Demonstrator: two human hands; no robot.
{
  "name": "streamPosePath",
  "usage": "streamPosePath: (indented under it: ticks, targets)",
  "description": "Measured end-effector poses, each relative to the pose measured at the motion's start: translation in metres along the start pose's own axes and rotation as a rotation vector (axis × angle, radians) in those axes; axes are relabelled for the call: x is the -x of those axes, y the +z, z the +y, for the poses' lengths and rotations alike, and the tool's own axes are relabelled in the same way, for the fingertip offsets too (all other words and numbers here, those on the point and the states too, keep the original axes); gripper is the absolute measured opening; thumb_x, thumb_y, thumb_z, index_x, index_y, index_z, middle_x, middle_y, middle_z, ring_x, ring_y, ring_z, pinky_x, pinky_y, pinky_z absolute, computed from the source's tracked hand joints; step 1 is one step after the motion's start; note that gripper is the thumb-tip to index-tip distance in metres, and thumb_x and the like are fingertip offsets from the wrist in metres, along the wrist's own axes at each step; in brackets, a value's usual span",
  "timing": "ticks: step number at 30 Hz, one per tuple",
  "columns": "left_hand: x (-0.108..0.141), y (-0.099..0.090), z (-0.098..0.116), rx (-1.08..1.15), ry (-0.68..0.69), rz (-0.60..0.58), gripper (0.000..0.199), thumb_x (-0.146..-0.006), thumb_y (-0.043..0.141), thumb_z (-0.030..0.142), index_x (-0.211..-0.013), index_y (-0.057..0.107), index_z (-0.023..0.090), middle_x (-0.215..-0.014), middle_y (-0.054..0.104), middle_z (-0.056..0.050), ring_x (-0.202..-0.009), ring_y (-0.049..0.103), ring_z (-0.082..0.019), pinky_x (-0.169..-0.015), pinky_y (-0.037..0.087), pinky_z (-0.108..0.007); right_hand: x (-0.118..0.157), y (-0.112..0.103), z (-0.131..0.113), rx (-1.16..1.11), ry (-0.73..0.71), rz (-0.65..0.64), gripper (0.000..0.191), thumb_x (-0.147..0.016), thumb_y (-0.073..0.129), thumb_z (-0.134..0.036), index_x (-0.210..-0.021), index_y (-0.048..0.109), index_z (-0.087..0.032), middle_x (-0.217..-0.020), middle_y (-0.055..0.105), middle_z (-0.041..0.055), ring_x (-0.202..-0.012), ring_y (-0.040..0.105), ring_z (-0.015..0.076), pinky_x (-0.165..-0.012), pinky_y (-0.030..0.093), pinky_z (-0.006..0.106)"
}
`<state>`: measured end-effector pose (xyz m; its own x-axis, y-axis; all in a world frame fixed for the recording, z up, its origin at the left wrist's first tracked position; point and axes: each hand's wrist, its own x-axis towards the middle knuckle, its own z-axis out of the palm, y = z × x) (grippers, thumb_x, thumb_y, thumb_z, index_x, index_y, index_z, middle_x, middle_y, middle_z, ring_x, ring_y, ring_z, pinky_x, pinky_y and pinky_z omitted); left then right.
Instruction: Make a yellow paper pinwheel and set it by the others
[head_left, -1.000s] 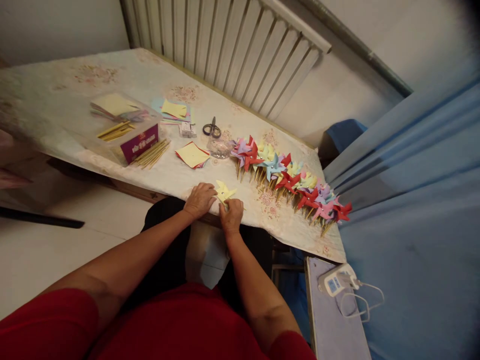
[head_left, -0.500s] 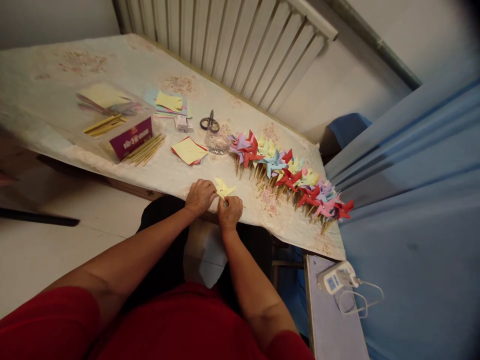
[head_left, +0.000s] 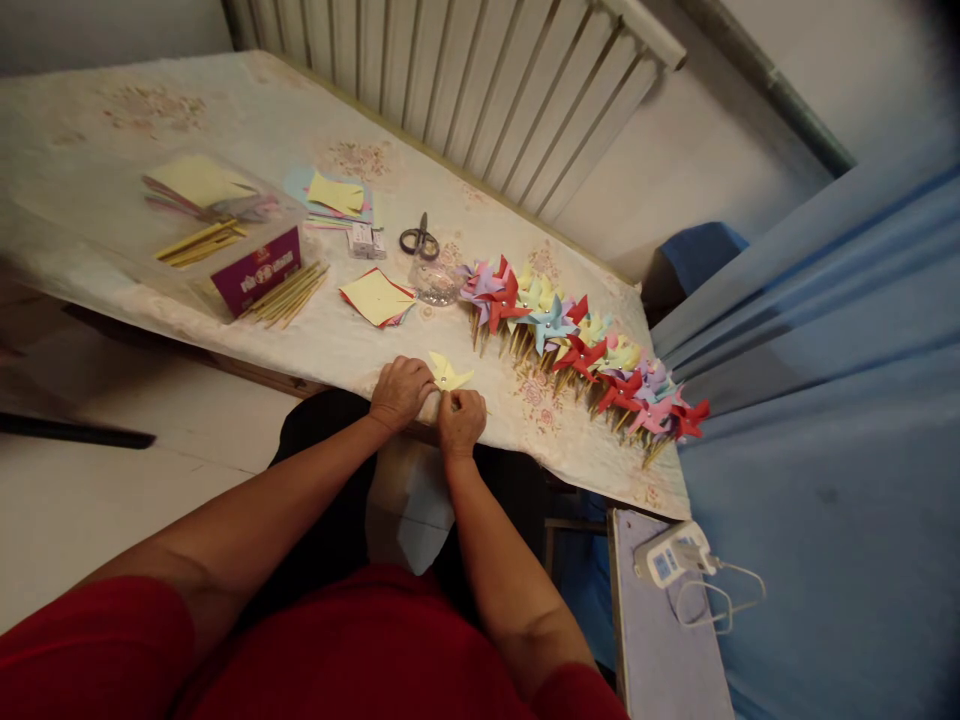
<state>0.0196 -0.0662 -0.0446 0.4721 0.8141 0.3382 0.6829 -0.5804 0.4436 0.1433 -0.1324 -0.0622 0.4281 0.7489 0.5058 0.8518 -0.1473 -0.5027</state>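
Observation:
A small yellow paper pinwheel [head_left: 449, 373] with a shiny centre is between my hands at the table's near edge. My left hand [head_left: 403, 391] pinches its left side with closed fingers. Just below its centre, my right hand [head_left: 461, 420] is closed on the pinwheel's lower part. The fingertips of both hands nearly meet. Past them lie a stack of square papers [head_left: 376, 298], yellow on top, and a clear bag of small shiny pieces [head_left: 436, 284]. Several finished pinwheels [head_left: 576, 355] in red, yellow, blue, purple and pink stand in a long row to the right.
Black-handled scissors [head_left: 419, 240] lie behind the bag. Small boxes [head_left: 366, 241] and more coloured papers [head_left: 335, 195] are left of them. A clear bin [head_left: 259, 272] stands at the left, with loose sticks [head_left: 289, 296] beside it. A white device [head_left: 673, 556] with a cord is at lower right.
The view has shifted slightly. Both hands stay at the yellow pinwheel, and its blades are turned a little differently.

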Motion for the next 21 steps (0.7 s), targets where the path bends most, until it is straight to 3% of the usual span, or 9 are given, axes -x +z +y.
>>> streamPosePath:
  ticks: [21]
  targets:
    - [-0.0002, -0.0021, 0.0028, 0.009, -0.016, 0.009, 0.023, -0.094, 0.05, 0.035, -0.091, 0.068, 0.021, -0.106, 0.067, -0.009, -0.099, 0.051, -0.028, -0.086, 0.038, -0.045, -0.0017, -0.0016, 0.0014, -0.042, -0.003, -0.014, 0.022, -0.087, 0.058, -0.021, -0.065, 0.055, -0.023, -0.071, 0.059, 0.0026, -0.074, 0.049, 0.0198, -0.076, 0.039, 0.033]
